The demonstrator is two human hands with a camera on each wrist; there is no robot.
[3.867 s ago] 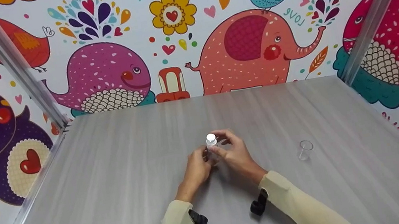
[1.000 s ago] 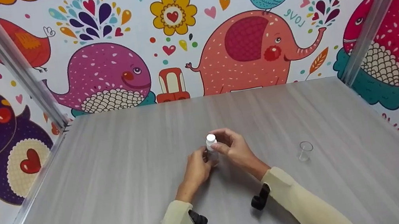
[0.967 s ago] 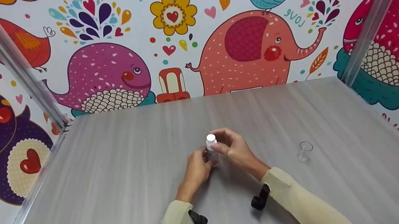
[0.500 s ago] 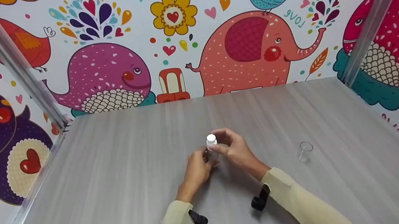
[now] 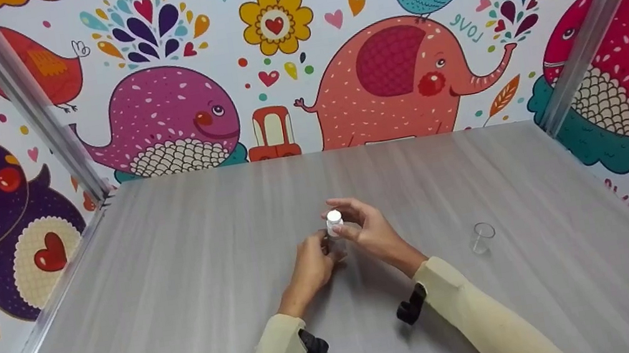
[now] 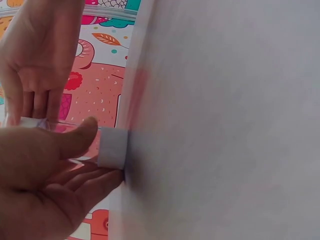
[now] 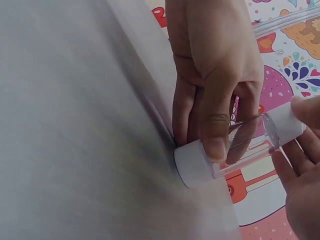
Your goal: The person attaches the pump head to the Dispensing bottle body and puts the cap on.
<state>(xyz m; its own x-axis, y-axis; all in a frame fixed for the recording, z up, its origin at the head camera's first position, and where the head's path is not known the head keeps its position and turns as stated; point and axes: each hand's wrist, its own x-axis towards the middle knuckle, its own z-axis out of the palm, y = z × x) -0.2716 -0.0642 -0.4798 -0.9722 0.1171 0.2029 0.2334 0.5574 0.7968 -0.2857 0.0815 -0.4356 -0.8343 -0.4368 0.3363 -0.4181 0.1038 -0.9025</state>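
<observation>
A small clear bottle with a white cap (image 5: 334, 217) and a white base (image 7: 193, 164) stands upright at the middle of the table, base down at the tabletop. My left hand (image 5: 310, 263) grips its clear body (image 7: 252, 154) low down, the thumb lying along the wall just above the base. At the top, my right hand (image 5: 376, 236) pinches the white cap between thumb and fingers, as the right wrist view shows. Its index finger reaches behind the cap in the head view. Fingers hide much of the bottle's body.
A small clear cup (image 5: 482, 237) stands on the grey wood-grain table (image 5: 206, 250), to the right of my right hand. Walls printed with cartoon animals close off the back and sides, with metal posts (image 5: 582, 33) at the corners.
My right hand has shifted slightly, its index finger now reaching farther up and left around the cap. My left hand keeps its grip on the bottle. The cup has stayed put.
</observation>
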